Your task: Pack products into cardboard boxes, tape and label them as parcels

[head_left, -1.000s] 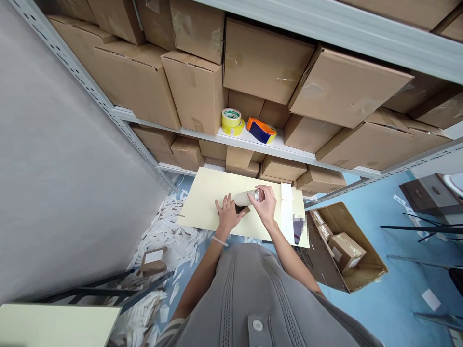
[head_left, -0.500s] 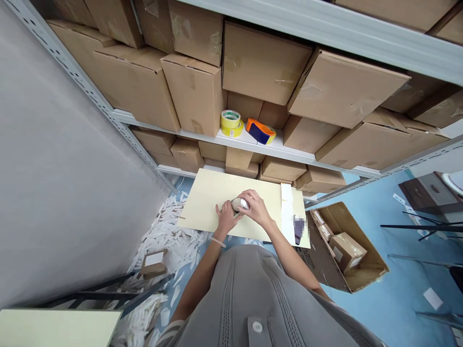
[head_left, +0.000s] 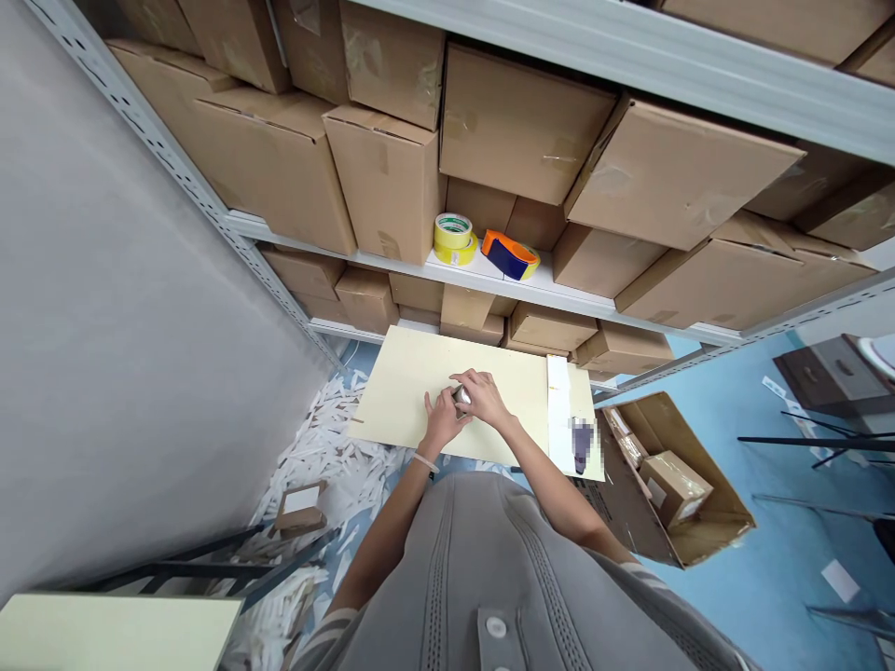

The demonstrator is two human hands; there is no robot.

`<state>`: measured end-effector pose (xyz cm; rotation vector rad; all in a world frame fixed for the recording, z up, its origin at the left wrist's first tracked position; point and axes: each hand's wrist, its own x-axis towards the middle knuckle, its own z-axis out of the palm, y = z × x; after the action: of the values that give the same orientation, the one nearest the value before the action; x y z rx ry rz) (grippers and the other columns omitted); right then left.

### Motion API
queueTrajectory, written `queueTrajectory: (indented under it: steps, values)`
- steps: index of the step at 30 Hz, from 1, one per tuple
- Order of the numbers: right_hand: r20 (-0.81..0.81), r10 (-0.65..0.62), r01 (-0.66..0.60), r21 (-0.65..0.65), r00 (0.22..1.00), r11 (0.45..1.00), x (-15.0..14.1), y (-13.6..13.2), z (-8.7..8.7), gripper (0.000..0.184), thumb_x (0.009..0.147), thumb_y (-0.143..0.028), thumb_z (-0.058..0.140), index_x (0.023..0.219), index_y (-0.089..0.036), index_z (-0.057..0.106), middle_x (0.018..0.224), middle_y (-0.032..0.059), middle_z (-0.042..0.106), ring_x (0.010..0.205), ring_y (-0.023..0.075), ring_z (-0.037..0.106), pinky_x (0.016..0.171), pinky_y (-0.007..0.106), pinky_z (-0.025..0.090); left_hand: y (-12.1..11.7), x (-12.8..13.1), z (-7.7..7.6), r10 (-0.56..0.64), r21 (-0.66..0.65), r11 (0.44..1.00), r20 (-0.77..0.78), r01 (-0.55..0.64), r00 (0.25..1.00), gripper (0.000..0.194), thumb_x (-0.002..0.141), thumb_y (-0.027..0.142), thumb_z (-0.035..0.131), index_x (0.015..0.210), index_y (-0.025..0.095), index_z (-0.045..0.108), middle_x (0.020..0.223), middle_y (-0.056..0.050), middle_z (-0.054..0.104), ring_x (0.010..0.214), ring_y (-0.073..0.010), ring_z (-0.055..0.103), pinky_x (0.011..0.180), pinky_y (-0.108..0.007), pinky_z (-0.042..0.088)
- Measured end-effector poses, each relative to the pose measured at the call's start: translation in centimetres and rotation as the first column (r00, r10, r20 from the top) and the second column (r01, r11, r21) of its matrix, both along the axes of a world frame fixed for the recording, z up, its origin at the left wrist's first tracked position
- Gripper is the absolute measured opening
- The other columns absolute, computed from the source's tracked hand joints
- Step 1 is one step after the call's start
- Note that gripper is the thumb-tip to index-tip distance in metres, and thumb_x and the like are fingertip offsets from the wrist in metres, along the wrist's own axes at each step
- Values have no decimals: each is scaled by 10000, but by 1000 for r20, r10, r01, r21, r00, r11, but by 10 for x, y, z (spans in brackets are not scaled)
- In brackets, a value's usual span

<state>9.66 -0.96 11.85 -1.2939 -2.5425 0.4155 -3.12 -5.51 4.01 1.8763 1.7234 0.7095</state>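
Over the cream board [head_left: 398, 391], we clasp a metal-capped cylinder [head_left: 461, 396] between our left hand [head_left: 442, 421] and right hand [head_left: 484, 399], pressed together.

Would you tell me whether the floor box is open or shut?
The box is open: flaps spread, a parcel inside.

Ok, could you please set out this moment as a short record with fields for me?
Left hand: against a small cylinder with a silvery end, which is mostly hidden
Right hand: curled over the same cylinder
Under the hands: pale yellow board
Shelf ahead: yellow tape rolls, orange and blue tape dispenser
Floor: open cardboard box holding a small carton, shredded white paper
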Motion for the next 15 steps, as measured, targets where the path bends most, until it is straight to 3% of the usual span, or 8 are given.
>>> queueTrajectory:
  steps: [4,11,15]
  values:
    - [21,-156,156,-8,988,988,-10,-1,-26,474,836,-260,616,1297,-198,527,1152,105,613,1034,259,574,938,399,337,1,-2,1,-2,-21,1000,16,2,1000,595,751,323,694,1227,225,351,1248,-121,576,1207,-288,545,1127,-611,111]
    - [-102,-255,261,50,962,964,-19,-8,-34,409,939,-255,442,1340,-177,457,1361,158,516,1263,251,465,1037,434,287,2,-12,-2,-2,-44,999,58,5,998,614,768,349,664,1275,211,346,1303,-156,537,1255,-300,500,1121,-595,132]
    - [-295,-416,433,-9,860,902,-3,-28,-47,383,912,-243,434,1287,-195,500,1343,146,521,1281,254,447,1064,459,305,4,-36,-5,6,-111,994,225,20,974,678,762,449,664,1315,223,344,1355,-152,502,1260,-301,495,1113,-567,198]
